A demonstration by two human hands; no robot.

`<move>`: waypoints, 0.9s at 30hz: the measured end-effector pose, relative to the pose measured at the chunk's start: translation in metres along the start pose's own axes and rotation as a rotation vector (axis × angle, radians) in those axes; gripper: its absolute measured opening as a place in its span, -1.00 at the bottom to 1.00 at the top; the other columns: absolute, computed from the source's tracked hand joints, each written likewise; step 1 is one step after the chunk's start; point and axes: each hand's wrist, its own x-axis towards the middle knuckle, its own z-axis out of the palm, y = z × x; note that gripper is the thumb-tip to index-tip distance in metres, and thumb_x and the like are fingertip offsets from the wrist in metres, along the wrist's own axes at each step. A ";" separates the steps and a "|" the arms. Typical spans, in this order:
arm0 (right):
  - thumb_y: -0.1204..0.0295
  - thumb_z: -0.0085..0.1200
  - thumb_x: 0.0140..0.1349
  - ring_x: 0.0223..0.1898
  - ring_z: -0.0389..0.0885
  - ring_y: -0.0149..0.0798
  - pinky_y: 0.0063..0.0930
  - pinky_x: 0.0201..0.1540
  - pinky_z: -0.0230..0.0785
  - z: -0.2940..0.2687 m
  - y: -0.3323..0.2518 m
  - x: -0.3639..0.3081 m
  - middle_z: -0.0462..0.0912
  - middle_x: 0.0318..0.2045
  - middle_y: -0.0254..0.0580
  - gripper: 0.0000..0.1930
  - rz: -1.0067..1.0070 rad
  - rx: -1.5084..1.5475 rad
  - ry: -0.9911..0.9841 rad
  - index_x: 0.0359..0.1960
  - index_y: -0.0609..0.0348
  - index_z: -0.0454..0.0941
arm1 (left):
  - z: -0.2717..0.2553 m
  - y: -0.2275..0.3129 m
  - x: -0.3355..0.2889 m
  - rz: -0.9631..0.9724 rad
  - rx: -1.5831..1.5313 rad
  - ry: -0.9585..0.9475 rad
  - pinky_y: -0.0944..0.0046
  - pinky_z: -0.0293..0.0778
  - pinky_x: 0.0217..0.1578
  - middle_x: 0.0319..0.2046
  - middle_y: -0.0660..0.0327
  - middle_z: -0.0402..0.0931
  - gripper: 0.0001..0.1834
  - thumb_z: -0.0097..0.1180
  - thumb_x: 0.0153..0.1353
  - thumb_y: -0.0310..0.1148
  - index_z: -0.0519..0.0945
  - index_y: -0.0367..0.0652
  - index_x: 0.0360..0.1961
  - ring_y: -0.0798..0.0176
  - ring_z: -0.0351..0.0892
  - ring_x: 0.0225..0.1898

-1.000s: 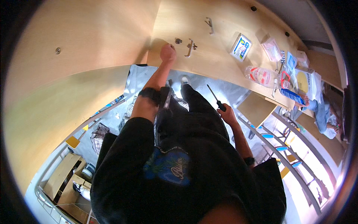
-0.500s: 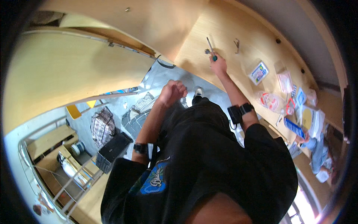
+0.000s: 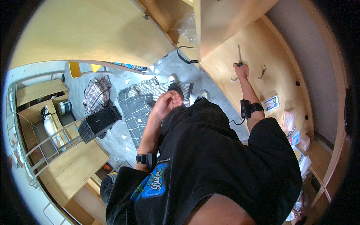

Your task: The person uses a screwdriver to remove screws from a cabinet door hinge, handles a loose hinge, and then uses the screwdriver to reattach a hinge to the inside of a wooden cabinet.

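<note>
Hands well apart. From my remote seat I have the right hand (image 3: 242,70) in the upper right of the frame, fingers wrapped round the handle of a screwdriver (image 3: 239,53). Its shaft points toward the top of the frame, over the pale wood surface (image 3: 281,67); whether the tip meets the wood or hovers, I cannot tell.

Left hand (image 3: 166,104) near the middle of the frame, fingers loosely curled, nothing visible in it. Nearest to it: the dark trousers (image 3: 198,122); contact unclear to me.

Handling, my estimate: screwdriver light and rigid, shaft thin, hard and probably slick. Best hold is the thick handle, where the fingers sit; I would not trust a pinch on bare metal.

Just below the right hand, a small metal piece (image 3: 235,79), partly hidden. To its right, a thin bent metal bracket (image 3: 263,70) lies on the wood. Both look stiff and light, narrow enough to slip; I would take the bracket by the middle of its long bar. Lower on the surface, a white box (image 3: 271,103) with a coloured label, then a pink packet (image 3: 288,120), which I judge soft.
</note>
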 end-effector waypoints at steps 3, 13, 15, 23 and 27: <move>0.13 0.28 -0.08 -0.43 0.60 -0.23 -0.31 -0.43 0.45 0.007 0.017 0.004 0.61 -0.45 -0.12 -0.62 0.199 0.360 -0.116 -0.41 0.21 0.55 | 0.005 0.002 0.018 0.011 0.034 -0.004 0.35 0.54 -0.34 -0.51 0.17 0.49 -0.86 -0.19 0.15 -0.54 0.45 -0.29 -0.40 0.27 0.55 -0.45; 0.23 0.11 0.19 -0.68 0.27 -0.57 -0.61 -0.59 0.19 -0.066 -0.031 -0.132 0.45 -0.56 -0.45 -0.82 0.362 1.621 -0.824 -0.40 0.01 0.47 | 0.046 0.005 0.060 0.025 0.585 -0.148 0.47 0.17 -0.59 -0.65 0.36 0.27 -0.83 0.00 0.22 -0.38 0.47 -0.32 -0.31 0.44 0.22 -0.65; 0.23 0.08 0.21 -0.69 0.26 -0.57 -0.61 -0.57 0.20 -0.079 -0.053 -0.167 0.45 -0.55 -0.46 -0.82 0.377 1.583 -0.786 -0.39 0.02 0.47 | 0.066 0.002 0.064 0.106 0.765 -0.150 0.46 0.19 -0.58 -0.62 0.38 0.30 -0.78 0.11 0.18 -0.31 0.48 -0.27 -0.28 0.48 0.24 -0.61; 0.26 0.15 0.14 -0.65 0.30 -0.49 -0.50 -0.55 0.27 -0.067 -0.108 -0.242 0.47 -0.53 -0.41 -0.77 0.417 1.656 -0.541 -0.32 0.13 0.50 | 0.083 0.019 0.069 0.380 1.198 -0.224 0.39 0.33 -0.48 -0.58 0.28 0.42 -0.69 0.22 0.10 -0.26 0.47 -0.27 -0.28 0.43 0.37 -0.55; 0.31 0.09 0.19 -0.63 0.32 -0.45 -0.47 -0.55 0.28 -0.048 -0.168 -0.267 0.49 -0.40 -0.33 -0.75 0.410 1.764 -0.327 -0.18 0.20 0.49 | 0.060 0.076 0.085 0.287 1.286 -0.393 0.31 0.40 -0.41 -0.45 0.09 0.57 -0.75 0.17 0.13 -0.30 0.47 -0.28 -0.32 0.32 0.51 -0.46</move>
